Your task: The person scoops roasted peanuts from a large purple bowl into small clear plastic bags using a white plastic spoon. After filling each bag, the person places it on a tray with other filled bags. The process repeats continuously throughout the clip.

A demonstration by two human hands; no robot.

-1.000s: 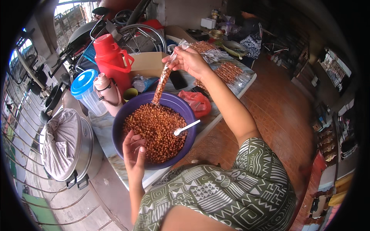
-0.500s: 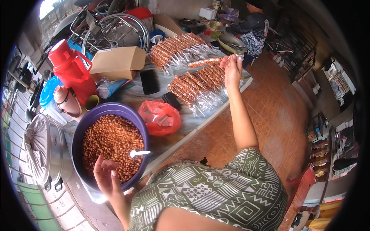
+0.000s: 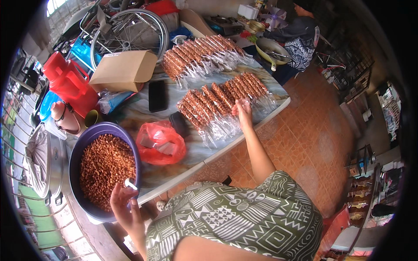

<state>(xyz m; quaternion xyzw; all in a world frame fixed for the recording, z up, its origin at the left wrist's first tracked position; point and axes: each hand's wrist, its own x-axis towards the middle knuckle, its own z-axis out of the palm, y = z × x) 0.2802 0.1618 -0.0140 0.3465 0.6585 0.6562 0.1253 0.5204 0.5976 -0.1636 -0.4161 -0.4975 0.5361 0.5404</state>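
My right hand (image 3: 242, 114) is closed at the clear tail end of a slim plastic packet of peanuts (image 3: 222, 96). It is low over the front row of packets (image 3: 196, 111); its fingers partly hide the grip. Behind lies a second row of filled packets (image 3: 196, 56). My left hand (image 3: 125, 208) is raised at the near rim of a purple basin (image 3: 138, 163), empty, with its fingers loosely bent and apart. Brown peanuts (image 3: 106, 163) fill much of the basin. A white spoon (image 3: 130, 184) rests in them, its handle close to my left fingertips.
On the marbled table (image 3: 191, 158) are a red plastic bag (image 3: 161, 143), a dark phone (image 3: 157, 96), a cardboard box (image 3: 122, 71) and a red flask (image 3: 72, 85). A metal pot (image 3: 45, 165) stands left. Beyond, a person (image 3: 300, 39) is near a pan (image 3: 272, 50).
My right hand has come down and nearer with the packet, from above the rows to the front row. The view has shifted; my left hand stays by the basin.
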